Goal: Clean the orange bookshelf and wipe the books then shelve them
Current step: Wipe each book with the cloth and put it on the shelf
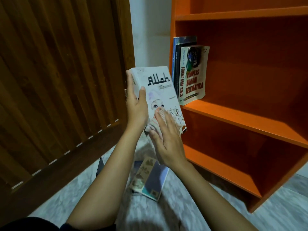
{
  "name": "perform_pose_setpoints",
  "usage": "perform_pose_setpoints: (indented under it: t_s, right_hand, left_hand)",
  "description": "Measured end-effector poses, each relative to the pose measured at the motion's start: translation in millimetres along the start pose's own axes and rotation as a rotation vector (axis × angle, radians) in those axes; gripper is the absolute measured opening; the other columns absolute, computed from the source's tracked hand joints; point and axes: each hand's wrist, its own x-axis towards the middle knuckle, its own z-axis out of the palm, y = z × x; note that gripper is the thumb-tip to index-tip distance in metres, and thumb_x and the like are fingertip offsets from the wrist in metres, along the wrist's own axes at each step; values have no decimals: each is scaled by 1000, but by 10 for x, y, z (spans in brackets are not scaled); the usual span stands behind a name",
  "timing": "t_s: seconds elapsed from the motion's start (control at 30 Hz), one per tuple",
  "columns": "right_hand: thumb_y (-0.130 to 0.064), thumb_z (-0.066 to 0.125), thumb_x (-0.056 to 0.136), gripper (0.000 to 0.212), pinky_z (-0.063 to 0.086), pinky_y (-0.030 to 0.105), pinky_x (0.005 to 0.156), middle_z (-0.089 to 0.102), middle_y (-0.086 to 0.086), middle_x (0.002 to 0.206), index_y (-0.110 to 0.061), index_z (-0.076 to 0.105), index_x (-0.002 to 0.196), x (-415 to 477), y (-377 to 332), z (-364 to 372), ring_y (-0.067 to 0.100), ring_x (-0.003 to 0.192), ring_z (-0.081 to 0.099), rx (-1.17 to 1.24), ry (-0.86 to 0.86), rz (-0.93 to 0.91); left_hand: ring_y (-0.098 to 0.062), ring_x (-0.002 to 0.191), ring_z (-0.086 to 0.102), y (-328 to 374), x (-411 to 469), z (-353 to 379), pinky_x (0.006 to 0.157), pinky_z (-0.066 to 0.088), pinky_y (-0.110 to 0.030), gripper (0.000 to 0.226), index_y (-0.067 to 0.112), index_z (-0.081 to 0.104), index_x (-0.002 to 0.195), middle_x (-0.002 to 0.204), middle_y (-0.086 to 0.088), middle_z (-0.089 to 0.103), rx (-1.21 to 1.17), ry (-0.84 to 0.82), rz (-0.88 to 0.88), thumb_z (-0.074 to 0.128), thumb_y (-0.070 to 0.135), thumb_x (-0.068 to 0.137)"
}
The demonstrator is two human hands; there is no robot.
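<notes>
A white book with a black title is held upright in front of the orange bookshelf. My left hand grips its spine edge, thumb on the cover. My right hand presses a small pale cloth flat against the lower cover. Several books stand at the left end of the middle shelf, the outermost cream with red lettering. More books lie stacked on the floor below my hands.
A dark wooden slatted door fills the left side. The floor is pale marbled tile. A white wall strip runs between door and shelf. The other shelves of the bookshelf hold nothing in view.
</notes>
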Motion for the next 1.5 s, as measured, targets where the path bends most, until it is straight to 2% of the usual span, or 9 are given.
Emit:
perform_pose_setpoints:
  t_s: [0.17, 0.3, 0.5, 0.6, 0.83, 0.97, 1.1, 1.3, 1.5]
  right_hand:
    - [-54, 19, 97, 57, -9, 41, 118, 1, -8, 159, -31, 13, 149, 196, 31, -33, 11, 147, -6, -119, 56, -77]
    - [-49, 24, 98, 55, -8, 45, 117, 9, -4, 159, -28, 21, 148, 398, 83, -167, 12, 147, -2, -222, 35, -225]
    - [-44, 30, 98, 51, 1, 52, 117, 24, 4, 156, -25, 33, 146, 789, 124, -415, 17, 146, 13, -400, 1, -475]
    - [-43, 29, 98, 51, -1, 50, 117, 23, 1, 157, -27, 33, 146, 1009, 210, -511, 16, 146, 12, -355, 31, -399]
    - [-44, 30, 101, 48, 20, 49, 116, 20, -7, 157, -36, 24, 147, 791, 377, -380, 13, 145, 12, -110, 278, 178]
    - [-39, 32, 101, 49, 0, 39, 118, 18, -9, 157, -35, 18, 148, 409, 332, -176, 5, 144, 5, -212, 137, 14]
    - [-42, 30, 99, 46, 12, 47, 116, 32, 0, 153, -30, 35, 143, 157, 383, -93, 16, 144, 23, -291, 27, -311]
    - [-40, 29, 99, 40, 29, 45, 106, 54, 6, 137, -26, 46, 133, -10, 699, -258, 22, 131, 45, -406, 20, -624]
    - [-36, 28, 101, 38, 30, 42, 105, 54, 10, 136, -23, 47, 131, 92, 1118, -460, 19, 130, 42, -271, 236, -258]
  left_hand:
    - [-17, 123, 53, 20, -41, -85, 85, 54, -28, 45, 31, 31, 142, 148, 2, 39, -194, -125, -51, 39, 14, 101]
    - [-20, 131, 45, -36, -17, -155, 101, 46, -42, 47, 29, 36, 142, 151, 0, 35, -209, -238, -87, 45, 20, 97]
    - [-19, 125, 52, -44, -42, -169, 97, 48, -36, 43, 26, 41, 139, 146, -3, 43, -290, -262, -164, 38, 9, 99]
    - [-22, 127, 50, -44, -52, -114, 101, 46, -40, 42, 27, 41, 138, 146, 0, 43, -239, -199, -164, 39, 10, 100]
    - [-14, 124, 52, -93, -103, 61, 91, 53, -32, 43, 23, 35, 142, 146, 4, 41, -206, 3, -109, 37, 13, 101]
    - [-12, 119, 55, -149, -19, 125, 85, 53, -26, 43, 22, 34, 144, 144, 5, 43, -234, 134, -91, 36, 12, 101]
    - [-18, 126, 50, -200, 62, 85, 99, 48, -39, 43, 21, 36, 143, 146, -1, 42, -237, 206, -107, 38, 13, 101]
    - [-23, 118, 57, -226, 94, 86, 92, 52, -41, 41, 28, 39, 140, 135, -3, 55, -297, 290, -193, 40, 17, 101]
    - [-11, 103, 63, -178, 200, 253, 74, 54, -24, 40, 23, 40, 140, 115, 11, 61, -323, 332, -174, 39, 13, 101]
